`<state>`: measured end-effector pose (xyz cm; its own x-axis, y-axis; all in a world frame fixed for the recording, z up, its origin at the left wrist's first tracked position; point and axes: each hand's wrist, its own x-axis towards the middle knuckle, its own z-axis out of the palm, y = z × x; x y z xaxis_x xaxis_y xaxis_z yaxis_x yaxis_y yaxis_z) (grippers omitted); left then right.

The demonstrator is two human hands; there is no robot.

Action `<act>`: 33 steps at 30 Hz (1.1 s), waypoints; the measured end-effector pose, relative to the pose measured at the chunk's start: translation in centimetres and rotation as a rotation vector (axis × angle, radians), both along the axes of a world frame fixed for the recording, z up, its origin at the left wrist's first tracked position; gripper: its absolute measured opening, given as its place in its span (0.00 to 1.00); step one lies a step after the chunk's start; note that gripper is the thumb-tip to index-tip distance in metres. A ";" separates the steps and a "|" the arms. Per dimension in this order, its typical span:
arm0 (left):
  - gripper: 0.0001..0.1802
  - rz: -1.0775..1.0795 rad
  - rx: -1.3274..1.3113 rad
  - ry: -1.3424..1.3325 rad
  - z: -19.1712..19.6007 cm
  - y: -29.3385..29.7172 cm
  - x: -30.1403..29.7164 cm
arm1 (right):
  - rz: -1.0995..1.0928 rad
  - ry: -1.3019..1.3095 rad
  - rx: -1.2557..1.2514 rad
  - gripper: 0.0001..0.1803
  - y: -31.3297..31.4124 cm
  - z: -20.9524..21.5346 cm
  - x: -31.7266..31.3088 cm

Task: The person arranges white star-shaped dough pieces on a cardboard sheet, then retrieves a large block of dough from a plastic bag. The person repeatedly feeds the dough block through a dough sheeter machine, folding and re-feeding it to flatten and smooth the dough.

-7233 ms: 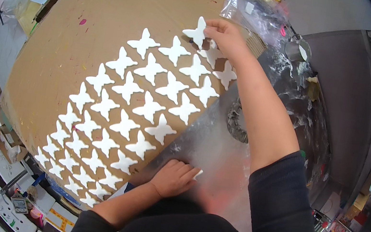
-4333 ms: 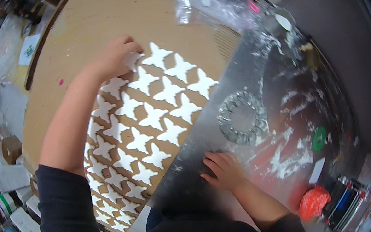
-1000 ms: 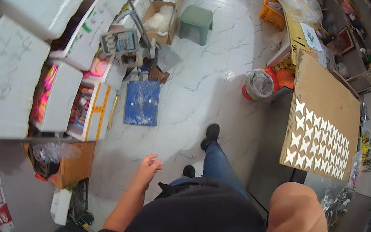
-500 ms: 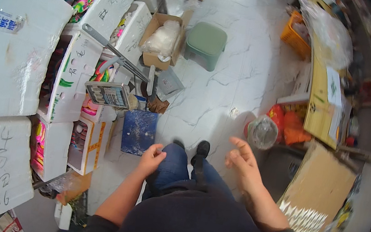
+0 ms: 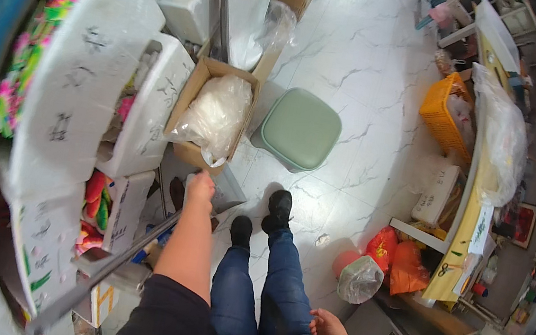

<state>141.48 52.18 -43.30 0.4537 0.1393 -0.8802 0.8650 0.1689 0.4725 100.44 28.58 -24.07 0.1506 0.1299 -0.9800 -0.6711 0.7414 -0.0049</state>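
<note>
**A:** So the person's standing on the white marble floor, looking straight down. Left hand is reaching out toward the open cardboard box, hovering right at its near corner. Can't tell if the fingers are actually gripping anything, they're curled but too blurry.

**B:** What's sitting in that box?

**A:** It's stuffed with a crinkly clear plastic bag, bulging over the rim. Can't make out what's inside the bag. Just right of the box there's a green square stool, nothing resting on it.

**B:** And on the other side of the box?

**A:** White foam boxes are stacking up left of it, some scribbled on in marker. One's lying open toward the camera with pink and white bits showing, and below it red and green stuff is peeking out of another.

**B:** Right hand doing anything?

**A:** Right hand is hanging loose by the jeans, fingers relaxed and holding nothing, well away from the box. Far right of the box there's an orange basket with pale bags in it, plus a tied clear bag beside orange ones down on the floor.
</note>
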 end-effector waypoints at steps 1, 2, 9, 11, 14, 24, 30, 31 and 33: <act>0.15 0.023 -0.020 -0.081 -1.7 0.3 1.7 | 0.023 0.039 0.032 0.18 -0.4 -1.2 0.6; 0.22 -0.009 0.082 -0.006 -3.3 0.4 3.8 | 0.021 0.054 -0.012 0.17 -0.7 -2.3 1.4; 0.42 -0.105 0.256 0.030 -14.5 -6.5 8.1 | 0.005 0.129 -0.166 0.13 -3.9 -7.6 7.1; 0.27 -0.326 0.228 0.085 -18.3 -6.1 9.5 | -0.027 0.143 -0.204 0.13 -5.0 -7.6 7.0; 0.11 -0.497 0.349 0.031 -20.6 -4.9 10.8 | -0.107 0.146 -0.280 0.13 -5.9 -7.3 5.9; 0.12 0.039 -0.161 -0.548 13.9 -6.6 15.5 | -0.031 -0.032 -0.227 0.15 -2.6 -3.2 6.6; 0.19 0.082 -0.433 -0.867 37.8 -7.5 9.5 | -0.170 -0.314 -0.380 0.15 0.1 2.1 6.0; 0.19 -0.063 -0.602 -0.985 41.0 -7.6 7.7 | -0.199 -0.351 -0.417 0.15 0.7 3.2 5.7; 0.20 -0.203 -0.658 -1.082 47.4 -6.8 4.1 | -0.222 -0.419 -0.502 0.18 2.6 6.2 4.4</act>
